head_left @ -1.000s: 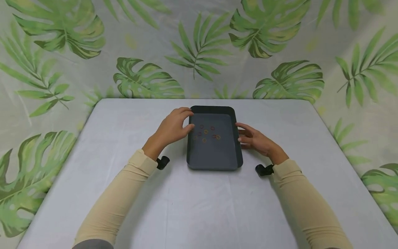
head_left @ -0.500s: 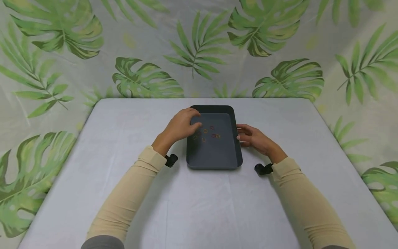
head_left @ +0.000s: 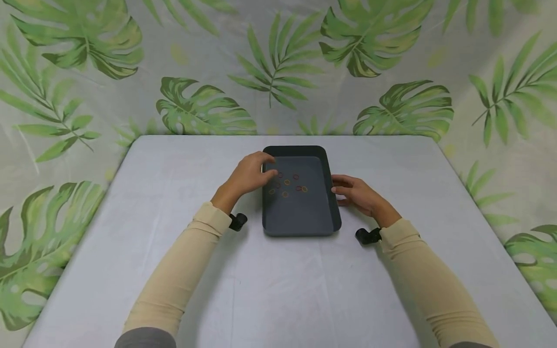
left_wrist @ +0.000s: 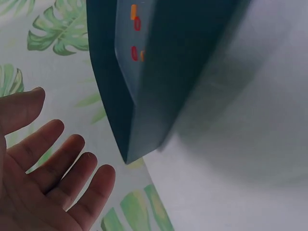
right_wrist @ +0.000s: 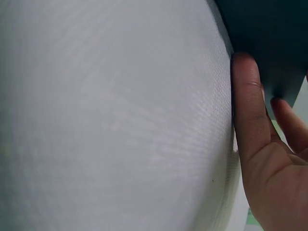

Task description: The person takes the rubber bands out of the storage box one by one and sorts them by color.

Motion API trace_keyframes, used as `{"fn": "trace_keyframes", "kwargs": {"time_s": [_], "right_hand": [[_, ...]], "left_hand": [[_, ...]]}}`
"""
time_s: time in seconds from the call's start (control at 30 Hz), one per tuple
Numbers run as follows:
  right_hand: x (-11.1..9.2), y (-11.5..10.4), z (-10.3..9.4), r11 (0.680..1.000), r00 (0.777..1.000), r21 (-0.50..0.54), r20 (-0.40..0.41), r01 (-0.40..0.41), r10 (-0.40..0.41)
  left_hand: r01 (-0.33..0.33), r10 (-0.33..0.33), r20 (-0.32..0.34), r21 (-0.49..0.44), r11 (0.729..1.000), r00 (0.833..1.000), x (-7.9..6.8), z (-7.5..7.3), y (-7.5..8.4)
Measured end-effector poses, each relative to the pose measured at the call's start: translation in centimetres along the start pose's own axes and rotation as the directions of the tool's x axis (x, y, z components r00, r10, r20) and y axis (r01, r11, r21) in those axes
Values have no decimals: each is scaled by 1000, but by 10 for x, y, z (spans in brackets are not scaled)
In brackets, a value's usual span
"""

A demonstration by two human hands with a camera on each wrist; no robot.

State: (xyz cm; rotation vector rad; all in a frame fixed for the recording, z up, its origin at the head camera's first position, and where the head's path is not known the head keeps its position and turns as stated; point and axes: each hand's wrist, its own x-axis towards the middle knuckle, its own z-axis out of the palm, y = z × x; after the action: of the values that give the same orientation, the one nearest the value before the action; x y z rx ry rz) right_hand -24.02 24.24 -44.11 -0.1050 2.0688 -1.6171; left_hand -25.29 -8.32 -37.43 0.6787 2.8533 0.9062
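Note:
A dark grey rectangular tray point(head_left: 300, 212) lies on the white table. Several small red and orange rings point(left_wrist: 134, 12), much like rubber bands, are scattered over the far half of its floor. At the tray's upper left side is my left hand point(head_left: 249, 174), its thumb and index finger apart and reaching over the rim in the head view. The left wrist view has its fingers loosely bent with nothing between them. My right hand point(head_left: 357, 195) rests on the table at the opposite side, extended fingertips point(right_wrist: 246, 65) against the outer wall.
White cloth covers the table point(head_left: 278, 290). Behind it and at both sides hangs a leaf-patterned curtain point(head_left: 300, 63). Black wrist cameras sit under the left wrist point(head_left: 238, 221) and beside the right wrist point(head_left: 367, 236).
My left hand moved right over the tray, then drew back slightly left, uncovering rings it had hidden. The right hand stays at the tray's side. The tray has turned very slightly.

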Motion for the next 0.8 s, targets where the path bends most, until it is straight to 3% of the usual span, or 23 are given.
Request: {"fn": "trace_keyframes", "kwargs": {"time_s": [0.17,0.43,0.63,0.8], "right_hand": [[-1,2,-3,1000,1000,10,-16,-11,11],[-5,1,0,999,999,53,-32,5,-3],[-6,-1,5,996,998,81,-64,21,-16],[-6,-1,9,996,997,91,-70,20,-14]], "left_hand": [[-6,5,30,34,999,1000,17,2,16],[-43,33,100,104,994,994,43,30,40],[-13,-4,146,118,993,989,55,52,44],[-1,-25,161,158,987,987,57,64,42]]}}
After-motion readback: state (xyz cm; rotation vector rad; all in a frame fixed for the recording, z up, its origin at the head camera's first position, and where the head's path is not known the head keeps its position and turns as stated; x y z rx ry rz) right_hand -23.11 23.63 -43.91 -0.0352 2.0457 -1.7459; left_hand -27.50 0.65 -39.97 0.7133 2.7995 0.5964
